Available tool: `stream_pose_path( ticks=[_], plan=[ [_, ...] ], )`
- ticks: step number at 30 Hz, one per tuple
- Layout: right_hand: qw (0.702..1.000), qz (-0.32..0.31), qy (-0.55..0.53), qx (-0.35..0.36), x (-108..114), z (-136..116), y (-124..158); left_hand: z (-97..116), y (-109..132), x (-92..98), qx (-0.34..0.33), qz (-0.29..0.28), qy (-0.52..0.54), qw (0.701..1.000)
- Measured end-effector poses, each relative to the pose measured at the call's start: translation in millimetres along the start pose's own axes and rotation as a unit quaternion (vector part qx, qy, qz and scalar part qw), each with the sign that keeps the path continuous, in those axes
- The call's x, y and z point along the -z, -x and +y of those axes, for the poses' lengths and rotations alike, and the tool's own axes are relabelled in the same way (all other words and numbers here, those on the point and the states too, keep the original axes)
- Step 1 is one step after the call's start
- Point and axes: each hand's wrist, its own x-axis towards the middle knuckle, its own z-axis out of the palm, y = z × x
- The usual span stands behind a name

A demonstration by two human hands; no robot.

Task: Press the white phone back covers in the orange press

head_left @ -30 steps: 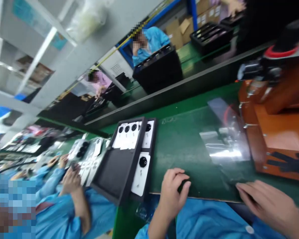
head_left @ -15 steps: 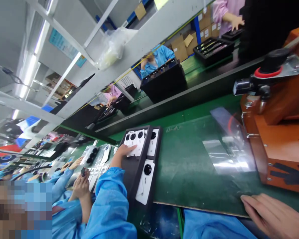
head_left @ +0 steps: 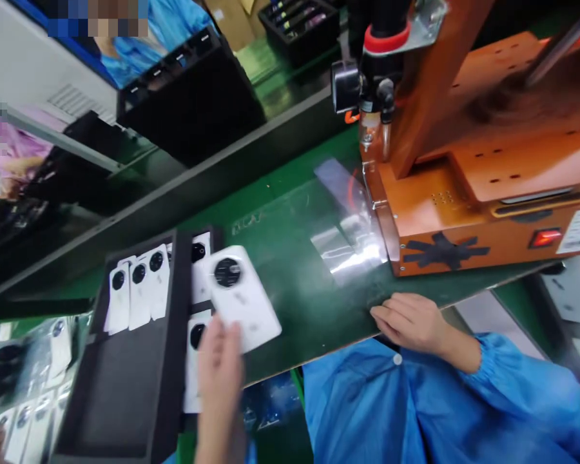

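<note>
White panel point(head_left: 249, 299) tilted over the table point(head_left: 294, 270) toward its near edge, just right of the black tray point(head_left: 120, 393), pinched by one edge between thumb and fingers of the motion-blurred left hand point(head_left: 220, 364). Right hand point(head_left: 410, 322) at the table's near edge, fingers together and loosely curled, palm hidden, contents impossible to tell; orange machine point(head_left: 391, 206) beyond, toward the table's right end.

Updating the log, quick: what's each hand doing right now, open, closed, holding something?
Left hand: closed, holding a white panel.
Right hand: at the table edge; grip hidden, so open or closed can't be told.
</note>
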Motion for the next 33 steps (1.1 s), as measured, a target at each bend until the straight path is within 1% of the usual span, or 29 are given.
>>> stream_pose_path(
  ticks=[1,2,3,4,5,7,8,9,10,11,12,13,14,16,18,20,22,23,25,27,28,30,33],
  plan=[
    [1.000,-0.001,-0.001,0.001,0.2,0.1,0.0,0.5,17.4,-24.2,0.028,-0.069,0.064,0.995],
    [1.000,-0.001,-0.001,0.005,0.6,0.1,0.0,1.1,30.1,-45.5,0.050,-0.119,0.110,0.985],
    [1.000,-0.001,-0.003,0.010,1.2,0.1,-0.2,1.5,38.1,-62.0,0.065,-0.152,0.135,0.977],
    [1.000,-0.001,-0.005,0.015,1.9,0.2,-0.4,1.5,42.3,-72.9,0.069,-0.167,0.132,0.975],
    [1.000,0.001,-0.008,0.017,2.6,0.2,-0.5,1.0,43.7,-78.0,0.065,-0.168,0.099,0.979],
    [1.000,0.007,-0.022,0.019,3.9,0.2,-0.3,-1.5,42.8,-74.4,0.035,-0.145,-0.046,0.988],
    [0.999,0.013,-0.033,0.018,4.5,0.1,0.2,-3.2,42.1,-68.8,0.005,-0.126,-0.133,0.983],
    [0.998,0.022,-0.048,0.014,4.9,0.1,0.9,-4.8,41.6,-62.8,-0.035,-0.101,-0.208,0.972],
    [0.997,0.035,-0.065,0.008,5.0,0.0,1.8,-5.9,41.8,-58.1,-0.080,-0.076,-0.258,0.960],
    [0.995,0.049,-0.083,-0.003,4.8,-0.2,2.7,-6.3,42.5,-55.8,-0.129,-0.055,-0.279,0.950],
    [0.993,0.066,-0.101,-0.016,4.4,-0.4,3.6,-5.6,44.0,-56.4,-0.181,-0.043,-0.270,0.945],
    [0.989,0.084,-0.117,-0.030,3.7,-0.7,4.3,-3.4,46.0,-60.3,-0.230,-0.044,-0.241,0.942],
    [0.985,0.101,-0.132,-0.043,3.0,-1.1,4.7,0.3,48.4,-67.3,-0.271,-0.054,-0.204,0.939],
    [0.978,0.127,-0.155,-0.061,2.2,-2.1,4.2,12.1,53.6,-88.3,-0.334,-0.085,-0.139,0.928],
    [0.973,0.139,-0.171,-0.072,3.4,-3.1,2.2,27.3,58.3,-113.0,-0.375,-0.104,-0.119,0.913],
    [0.970,0.143,-0.182,-0.078,7.3,-3.9,-0.6,40.8,62.3,-133.7,-0.394,-0.113,-0.153,0.899],
    [0.969,0.144,-0.187,-0.079,12.4,-4.3,-2.5,47.2,66.0,-144.6,-0.405,-0.130,-0.205,0.881],
    [0.968,0.142,-0.187,-0.082,14.6,-4.4,-2.9,46.8,67.8,-145.6,-0.407,-0.143,-0.225,0.873],
    [0.968,0.136,-0.189,-0.092,17.1,-4.6,-2.2,40.4,70.5,-139.6,-0.411,-0.174,-0.238,0.863],
    [0.967,0.130,-0.189,-0.107,16.5,-4.8,-0.7,30.6,71.0,-126.2,-0.411,-0.204,-0.227,0.859],
    [0.966,0.130,-0.190,-0.117,15.3,-4.9,0.0,26.2,70.0,-118.5,-0.410,-0.210,-0.218,0.860],
    [0.961,0.137,-0.197,-0.136,12.6,-5.2,0.6,20.5,66.1,-104.3,-0.404,-0.196,-0.197,0.872],
    [0.954,0.141,-0.212,-0.160,10.6,-5.2,0.6,20.5,57.8,-93.7,-0.375,-0.126,-0.147,0.907]
  ],
)
